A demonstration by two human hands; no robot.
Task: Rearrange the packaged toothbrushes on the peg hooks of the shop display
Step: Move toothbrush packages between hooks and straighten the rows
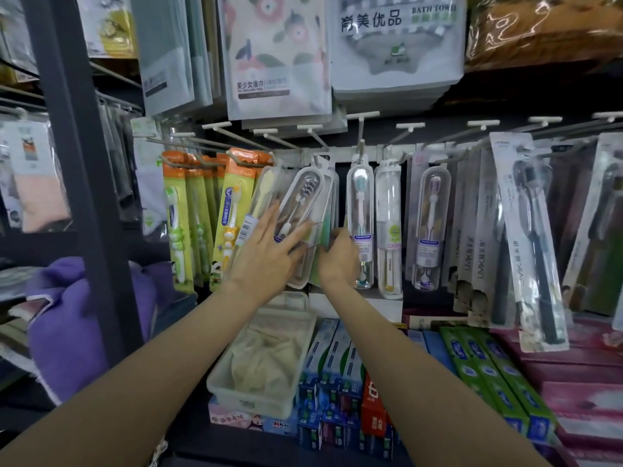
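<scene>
While both bare forearms reach up toward the peg display, the left hand point(266, 251) lies flat with fingers spread against the front of a clear plastic toothbrush case point(301, 210) that hangs tilted, its lower end swung to the left. Nothing is gripped by that hand; its fingertips only press on the case front. The right hand point(338, 257) is curled around the lower right edge of the same bunch of hanging cases, with its fingers hidden behind them, so how firm the hold is cannot be told. Just right of that hand hangs a clear case with a white and teal toothbrush point(360, 227), upright on its metal peg hook point(360, 148), and beside it a clear case with a yellow-tipped brush point(388, 230). Further right is a clear case holding a white and purple toothbrush point(432, 227). To the left of the hands hang orange and yellow carded children's toothbrushes point(232, 210). Below, a pale plastic tray of cream cloth point(263, 358) sits on stacked toothpaste boxes point(337, 399).
</scene>
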